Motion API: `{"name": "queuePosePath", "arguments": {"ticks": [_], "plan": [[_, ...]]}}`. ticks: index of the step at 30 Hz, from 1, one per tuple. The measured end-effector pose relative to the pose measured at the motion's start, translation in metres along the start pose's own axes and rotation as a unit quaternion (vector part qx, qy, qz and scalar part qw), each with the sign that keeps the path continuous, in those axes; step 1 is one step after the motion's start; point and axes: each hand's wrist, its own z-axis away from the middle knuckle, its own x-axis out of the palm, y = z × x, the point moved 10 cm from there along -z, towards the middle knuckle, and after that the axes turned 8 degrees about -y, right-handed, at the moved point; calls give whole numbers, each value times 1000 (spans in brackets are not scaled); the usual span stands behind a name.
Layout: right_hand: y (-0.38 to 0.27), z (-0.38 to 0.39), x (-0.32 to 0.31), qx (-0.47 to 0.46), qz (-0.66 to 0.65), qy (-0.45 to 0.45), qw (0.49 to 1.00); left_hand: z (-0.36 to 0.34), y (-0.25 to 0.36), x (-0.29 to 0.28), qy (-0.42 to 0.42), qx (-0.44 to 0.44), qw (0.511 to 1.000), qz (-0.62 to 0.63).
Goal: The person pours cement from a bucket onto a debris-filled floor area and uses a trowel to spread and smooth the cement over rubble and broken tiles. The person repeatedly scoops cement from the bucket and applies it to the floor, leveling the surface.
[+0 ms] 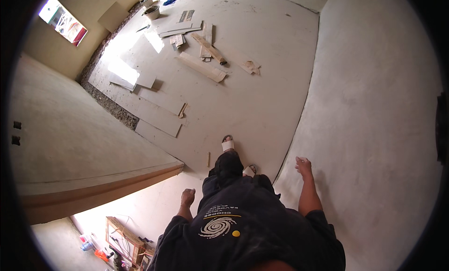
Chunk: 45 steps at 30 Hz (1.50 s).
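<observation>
The stick (208, 159) is lying on the floor (266, 107), left of the forward sandal (228, 145); neither hand is touching it. It is appearing light and stiff, though too small to identify its material; mid-length is offering the likeliest hold.

The left hand (188, 197) is hanging nearest the stick. Its fingers are appearing curled; whether they are pressing together, one cannot tell. No held object is showing. The right hand (303, 166) is hanging in front of the right wall (374, 130), its fingers bending loosely, slightly apart, and gripping nothing visible.

Farther left, flat slabs (158, 123) are lying beside a rubble strip (110, 107). These are probably rigid, heavier and brittle at the corners; opposite edges are suiting a two-handed hold. Beyond, a cardboard strip (202, 67) is lying near other offcuts (180, 30), and a bucket (151, 12) is standing near the far wall.
</observation>
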Motion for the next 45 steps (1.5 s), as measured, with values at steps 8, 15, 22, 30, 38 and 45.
{"name": "queuePosePath", "arguments": {"ticks": [8,15,22,30,38,45], "plan": [[-97,-59,84,-59,22,-92,994,-69,77,1,-35,-8,999,8],[-61,-68,49,175,-13,12,984,-188,224,-138,51,88,995,9],[-113,-97,90,142,-26,-24,989,-261,323,-277,165,127,977,53],[-198,-177,91,135,49,-63,988,-273,303,-207,56,22,998,33],[-354,-369,26,93,223,-99,965,-224,288,-183,162,-168,959,161],[-661,-526,62,-165,171,-82,968,-255,406,-170,208,-130,922,300]]}}
